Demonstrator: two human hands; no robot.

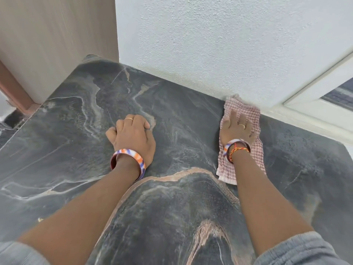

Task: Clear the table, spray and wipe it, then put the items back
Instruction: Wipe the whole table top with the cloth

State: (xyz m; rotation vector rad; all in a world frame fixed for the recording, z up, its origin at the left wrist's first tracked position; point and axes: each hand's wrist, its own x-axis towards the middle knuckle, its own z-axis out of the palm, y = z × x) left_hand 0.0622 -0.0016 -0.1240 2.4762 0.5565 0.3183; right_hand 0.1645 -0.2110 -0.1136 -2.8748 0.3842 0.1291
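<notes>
Two hands are working one dark marble table [172, 207]: left hand [133, 136] at 9 o'clock, right hand [236, 129] at 3 o'clock, pressing one checked cloth [246, 111]. Two bangles, two rings are showing.

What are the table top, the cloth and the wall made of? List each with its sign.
Table top: looks like dark stone or a stone-look laminate, with pale veins and a matte sheen.
Cloth: woven cotton-like fabric, with a pink-white waffle check.
Wall: painted plaster, with a rough stipple.
</notes>
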